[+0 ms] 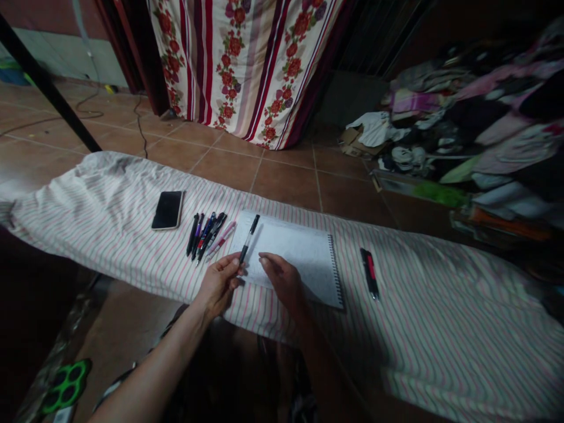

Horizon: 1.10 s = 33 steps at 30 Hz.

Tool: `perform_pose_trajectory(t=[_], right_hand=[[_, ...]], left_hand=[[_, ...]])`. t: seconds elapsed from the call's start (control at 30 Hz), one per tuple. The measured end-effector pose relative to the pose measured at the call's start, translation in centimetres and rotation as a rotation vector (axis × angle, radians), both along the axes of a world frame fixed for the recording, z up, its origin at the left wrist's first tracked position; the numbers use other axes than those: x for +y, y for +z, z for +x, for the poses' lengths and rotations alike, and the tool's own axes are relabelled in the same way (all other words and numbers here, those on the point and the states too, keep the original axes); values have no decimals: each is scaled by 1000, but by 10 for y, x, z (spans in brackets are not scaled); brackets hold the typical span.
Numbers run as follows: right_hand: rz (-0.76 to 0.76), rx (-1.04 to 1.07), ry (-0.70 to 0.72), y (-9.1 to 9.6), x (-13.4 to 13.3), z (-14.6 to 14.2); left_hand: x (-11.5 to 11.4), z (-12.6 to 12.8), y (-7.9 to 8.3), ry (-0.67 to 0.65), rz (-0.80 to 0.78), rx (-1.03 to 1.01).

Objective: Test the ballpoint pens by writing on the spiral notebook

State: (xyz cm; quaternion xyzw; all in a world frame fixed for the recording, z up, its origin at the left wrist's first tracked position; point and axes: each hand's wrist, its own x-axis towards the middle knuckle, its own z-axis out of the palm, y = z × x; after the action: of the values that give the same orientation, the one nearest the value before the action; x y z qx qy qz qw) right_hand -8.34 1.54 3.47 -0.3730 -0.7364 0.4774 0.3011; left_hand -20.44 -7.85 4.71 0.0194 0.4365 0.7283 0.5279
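My left hand [223, 282] is closed on a pen [249, 239] with a clear barrel and black ends, pinching its lower end between thumb and fingers. The pen stands tilted over the left side of a spiral notebook [293, 249]. Over the notebook's near part is my right hand [282, 278], its fingers stretched toward the pen but apart from it, with nothing visible in them. Left of the notebook lies a group of several pens [207, 236], mostly dark, with pink ones [221, 241] at its right side. Black-and-red pens [369, 273] lie right of the notebook.
A striped cloth [436, 299] covers the long surface under these things. A phone [168, 210] lies at the left. Beyond are a tiled floor [282, 176], a flowered curtain [247, 64] and a heap of clothes [497, 111]. A green object [66, 385] is at lower left.
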Motion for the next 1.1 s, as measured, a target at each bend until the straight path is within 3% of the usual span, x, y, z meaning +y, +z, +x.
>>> perform_pose_trajectory(t=[0.17,0.5,0.63,0.73,0.9,1.0,1.1], right_hand=[[-153,47,67,4,-7,-2],[-289,149,123,5,-6,8],[-321,153,118,-3,-2,14],[-356,191,31,-6,3,16],[-281,181,-69,-3,12,26],[-282,178,-62,-1,16,32],[-339,213,-59,1,16,33]], left_hand=[[7,14,-2,-147,5,39],[17,28,-10,-205,-76,282],[17,31,-19,-252,-144,616],[13,30,-18,-247,-187,1068],[6,24,-5,-69,-78,1813],[7,21,-3,-52,-16,2034],[8,20,-7,-128,-15,2098]])
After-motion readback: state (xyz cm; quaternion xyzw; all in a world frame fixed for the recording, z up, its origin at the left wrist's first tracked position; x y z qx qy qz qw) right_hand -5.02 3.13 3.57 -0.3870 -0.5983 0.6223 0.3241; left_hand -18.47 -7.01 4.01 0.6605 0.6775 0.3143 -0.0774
